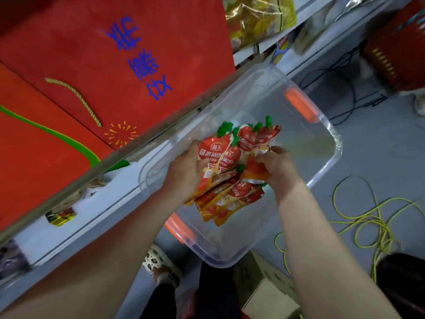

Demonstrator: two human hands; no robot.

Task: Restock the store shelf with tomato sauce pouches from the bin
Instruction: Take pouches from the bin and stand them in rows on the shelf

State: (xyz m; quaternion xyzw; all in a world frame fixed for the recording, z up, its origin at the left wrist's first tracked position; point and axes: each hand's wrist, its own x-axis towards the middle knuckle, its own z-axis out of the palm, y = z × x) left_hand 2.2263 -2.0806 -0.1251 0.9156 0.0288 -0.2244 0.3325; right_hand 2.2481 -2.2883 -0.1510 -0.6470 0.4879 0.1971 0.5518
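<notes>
1. Midway through gathering stock, a person holds a fan of red-and-yellow foil tomato sauce pouches (220,153) with green screw caps above a clear rectangular plastic bin (331,134). The bin stands beside the white store shelf (80,217).
2. The left hand (184,169) grips the fan from the left, its fingers curled round the lower half. The right hand (279,168) pinches the bottom edges of the right-most pouches, so both hands are closed on the one bundle.
3. The step in hand appears to be collecting a handful from the bin. None of this bundle is on the shelf yet.
4. The next move likely calls for squaring up the splayed bundle so nothing slips, then carrying it up and left to a free spot on the shelf.
5. Count: two hands and one bin with two orange handles (299,104). Four or five pouches are held, judging by the green caps, though overlaps blur the total. About four loose pouches (232,201) lie flat on the bin floor beneath the hands.
6. Nearby, one tangled yellow cord (379,217) lies on the grey floor to the right of the bin. Large red bags with blue characters (115,65) fill the shelf above.
</notes>
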